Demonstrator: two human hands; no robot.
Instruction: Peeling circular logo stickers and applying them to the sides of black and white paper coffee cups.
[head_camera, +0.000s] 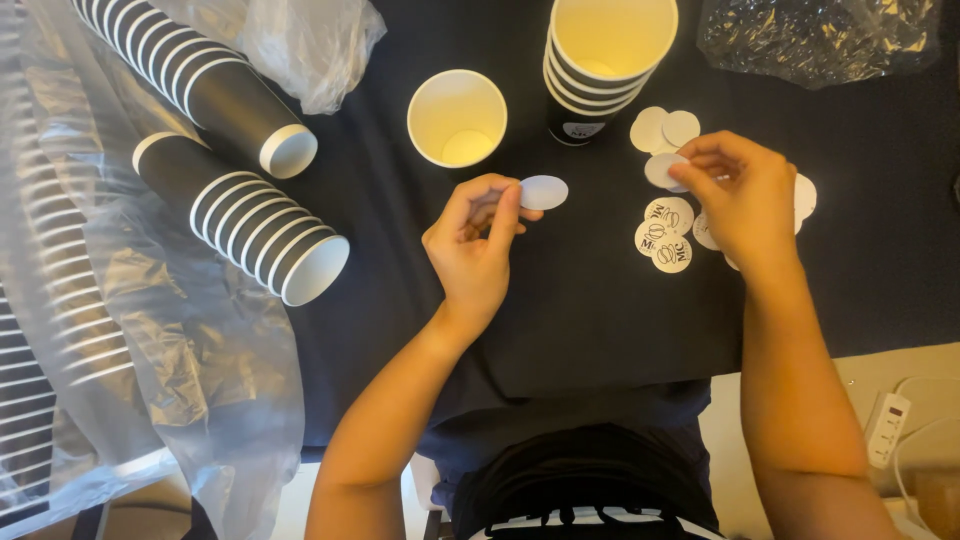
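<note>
Seen from above, a person's left hand (475, 245) pinches a small round white sticker (543, 192) by its edge between thumb and fingertips, over a dark tablecloth (560, 310). The right hand (745, 195) closes its fingertips on another sticker (662, 170) above a loose pile of stickers (668, 238). The sticker looks thin, light and floppy, likely tacky; best held by the rim. Paper cups (457, 117) stand nearby.

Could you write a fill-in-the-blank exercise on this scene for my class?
1. The left hand pinches one round white ____.
2. The right hand reaches into the pile of stickers on the ____ tablecloth.
3. The single cup stands upright and ____.

Missing words: sticker; black; empty
</note>
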